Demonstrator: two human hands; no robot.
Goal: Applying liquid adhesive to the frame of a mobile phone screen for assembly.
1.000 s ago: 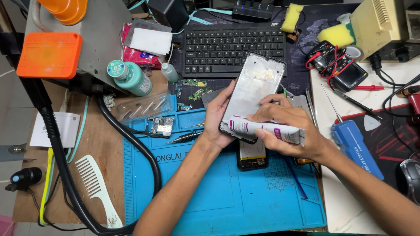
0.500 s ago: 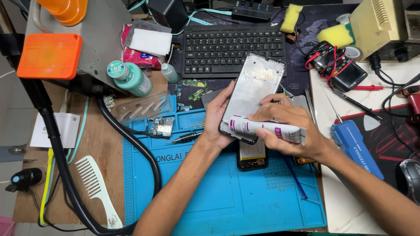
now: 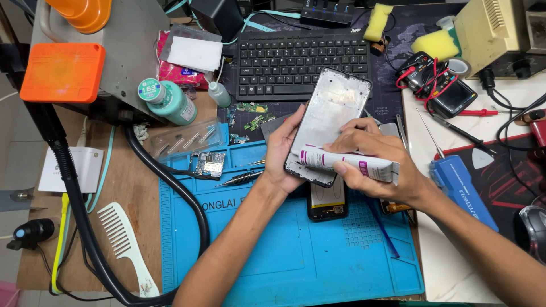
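A: Two hands were on one job. Left hand wrapped the phone frame from its left edge, grip closed on it, long axis tilted up and to the right above the blue mat.

B: And the right?

A: Right hand was clamped on a white-and-purple tube, lying crosswise, nozzle end at the frame's lower edge (tip hidden). It was the nearer hand there.

B: Containers?

A: Clear tray by the teal bottle; contents unclear.

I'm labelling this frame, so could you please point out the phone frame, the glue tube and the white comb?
phone frame (image 3: 334, 108), head view, bare inner face.
glue tube (image 3: 364, 164), head view, mid-body.
white comb (image 3: 116, 233), head view, teeth.
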